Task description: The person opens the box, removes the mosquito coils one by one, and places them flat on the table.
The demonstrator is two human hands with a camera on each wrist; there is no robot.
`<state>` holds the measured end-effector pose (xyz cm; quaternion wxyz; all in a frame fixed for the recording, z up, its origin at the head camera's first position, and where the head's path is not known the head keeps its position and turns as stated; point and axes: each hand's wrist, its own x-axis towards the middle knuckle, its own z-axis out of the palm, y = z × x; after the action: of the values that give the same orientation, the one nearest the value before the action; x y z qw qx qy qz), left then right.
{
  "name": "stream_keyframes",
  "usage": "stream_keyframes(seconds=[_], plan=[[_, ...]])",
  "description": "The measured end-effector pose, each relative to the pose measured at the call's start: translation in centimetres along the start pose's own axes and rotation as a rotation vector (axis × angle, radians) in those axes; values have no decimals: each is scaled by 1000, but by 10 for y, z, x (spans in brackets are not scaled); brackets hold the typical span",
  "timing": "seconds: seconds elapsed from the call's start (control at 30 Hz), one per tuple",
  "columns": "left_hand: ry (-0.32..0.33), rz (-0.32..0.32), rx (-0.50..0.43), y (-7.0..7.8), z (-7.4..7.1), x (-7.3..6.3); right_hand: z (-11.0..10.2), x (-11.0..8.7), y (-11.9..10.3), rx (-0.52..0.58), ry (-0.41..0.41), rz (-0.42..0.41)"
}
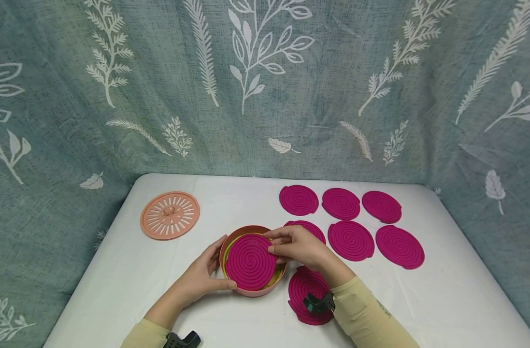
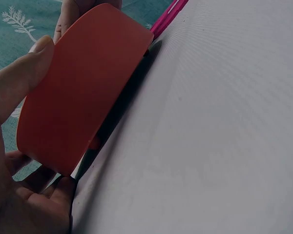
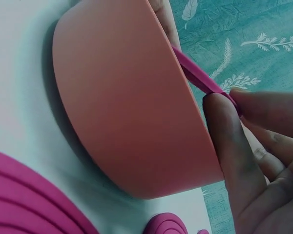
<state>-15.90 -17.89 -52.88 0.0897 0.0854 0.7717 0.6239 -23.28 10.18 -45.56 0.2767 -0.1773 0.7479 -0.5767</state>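
A round salmon-pink container (image 1: 252, 293) with a yellowish inside stands at the middle front of the table. My left hand (image 1: 204, 275) grips its left side, thumb at the rim and fingers round the wall; the left wrist view shows the container's outer wall (image 2: 83, 87) close up. Between thumb and fingers my right hand (image 1: 300, 245) pinches the right edge of a magenta spiral coaster (image 1: 250, 262). That coaster lies tilted across the container's opening, and its pinched edge (image 3: 200, 75) rises above the rim in the right wrist view. What lies under it is hidden.
Several more magenta spiral coasters (image 1: 350, 240) lie flat in rows to the right. Another coaster (image 1: 306, 295) is partly under my right wrist. A slotted salmon-pink lid (image 1: 170, 215) lies at the back left. Patterned green fabric (image 1: 265, 130) hangs behind the white table (image 1: 230, 203).
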Motion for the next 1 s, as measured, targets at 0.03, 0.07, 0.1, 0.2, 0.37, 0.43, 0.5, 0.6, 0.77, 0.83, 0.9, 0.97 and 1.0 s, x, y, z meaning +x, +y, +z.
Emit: stream_keyframes(seconds=[0.03, 0.07, 0.1, 0.2, 0.37, 0.43, 0.5, 0.6, 0.77, 0.83, 0.9, 0.97, 1.0], plan=[[-2, 1, -2, 0, 0, 0, 0, 0, 0, 4, 2, -3], [-4, 2, -2, 0, 0, 0, 0, 0, 1, 9, 3, -8], [-5, 4, -3, 0, 0, 0, 0, -1, 2, 14, 6, -12], [-8, 8, -9, 0, -1, 0, 0, -1, 4, 31, 16, -26], [-10, 10, -6, 0, -1, 0, -1, -3, 8, 78, 39, -39], [-11, 14, -5, -1, -1, 0, -2, -3, 9, 95, 48, -44], [-13, 20, -4, -2, -1, 0, -3, -4, 11, 104, 53, -56], [-16, 23, -15, -2, -2, -1, -5, -5, 13, 118, 62, -71], [-16, 26, -29, -1, -2, -1, -11, -8, 15, 139, 75, -79], [-15, 25, -29, 0, -2, -1, -13, -11, 15, 139, 78, -83], [-16, 23, -31, 0, -1, 0, -15, -13, 16, 141, 86, -81], [-16, 17, -29, 1, -1, -1, -17, -16, 16, 131, 96, -75], [-17, 16, -29, 2, -1, -1, -19, -17, 15, 126, 103, -72]])
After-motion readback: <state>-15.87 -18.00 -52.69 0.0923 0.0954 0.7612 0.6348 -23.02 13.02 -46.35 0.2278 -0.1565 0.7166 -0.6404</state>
